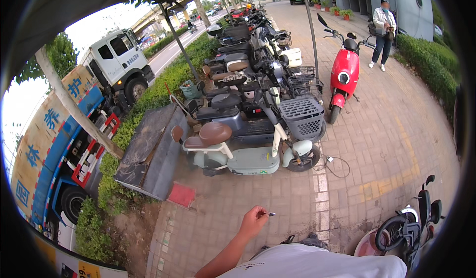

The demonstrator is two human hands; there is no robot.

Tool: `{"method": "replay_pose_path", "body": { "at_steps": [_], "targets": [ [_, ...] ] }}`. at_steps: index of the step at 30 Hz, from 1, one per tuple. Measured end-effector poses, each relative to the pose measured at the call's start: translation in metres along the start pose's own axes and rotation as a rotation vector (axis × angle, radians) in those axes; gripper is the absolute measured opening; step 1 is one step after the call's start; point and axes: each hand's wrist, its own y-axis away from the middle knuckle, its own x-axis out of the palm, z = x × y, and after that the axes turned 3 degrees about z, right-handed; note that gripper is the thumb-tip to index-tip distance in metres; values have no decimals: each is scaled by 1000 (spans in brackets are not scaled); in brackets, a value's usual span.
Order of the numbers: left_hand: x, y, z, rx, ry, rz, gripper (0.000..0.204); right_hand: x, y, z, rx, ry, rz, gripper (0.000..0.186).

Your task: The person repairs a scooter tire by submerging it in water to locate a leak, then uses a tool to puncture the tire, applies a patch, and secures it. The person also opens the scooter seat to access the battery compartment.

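Observation:
My left hand (254, 222) is held out over the brick pavement, its forearm coming up from the lower edge. The fingers are closed in a pinch on a small dark, shiny object (271, 214), too small to name for certain. Beyond the hand stands a pale green electric scooter (255, 160) with a brown seat and a grey front basket (302, 114); the hand is apart from it. My right hand is not in view. My white shirt fills the bottom of the picture.
A long row of parked scooters (238, 60) stretches away. A red scooter (345, 69) and a person (383, 32) stand at right. A cable (342, 166) lies on the paving. A grey metal box (151, 151), red mat (182, 194), hedge and truck (116, 55) are at left; another scooter (409, 228) stands lower right.

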Motion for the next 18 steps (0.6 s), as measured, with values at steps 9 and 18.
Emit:
{"method": "replay_pose_path", "body": {
  "at_steps": [9,18],
  "targets": [
    [0,-12,7,12,-51,-11,11,-12,32,-29,159,-169,144,45],
    [8,-11,-13,-12,-136,-6,13,-87,-4,59,-507,179,-360,38]
  ]
}}
